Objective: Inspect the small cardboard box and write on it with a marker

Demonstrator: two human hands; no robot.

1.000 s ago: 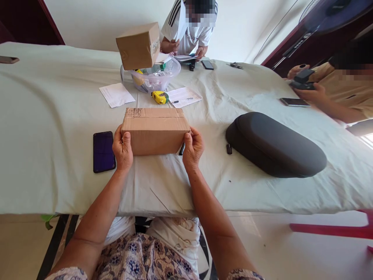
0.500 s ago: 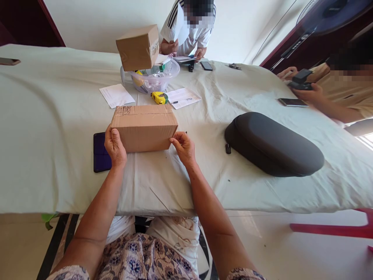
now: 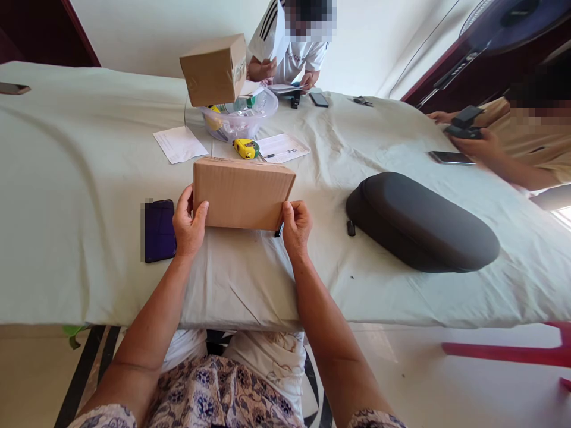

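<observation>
Two hands are on the brown cardboard box (image 3: pixel 243 196) in my head-cam feed, mid-table, near the front edge. My L hand (image 3: pixel 190 223) grasps its L end, thumb on the near face, fingers round the side; my R hand (image 3: pixel 297 226) pinches the lower R corner btw thumb & fingers. Box is tilted w/ a broad face toward me; can't tell if its bottom edge touches the cloth (image 3: pixel 98 178). Dark phone (image 3: pixel 159 230) lies just L of my L hand; a small dark obj. (image 3: pixel 279 230) pokes out btw box & R hand. Beyond: yellow-green tape measure (image 3: pixel 245 148) btw two paper sheets, then a clear basin (image 3: pixel 267 113) w/ a 2nd carton (image 3: pixel 207 77) on top. Big black case (image 3: pixel 423 223) is well to the R, tiny black item (image 3: pixel 351 227) beside it.
</observation>
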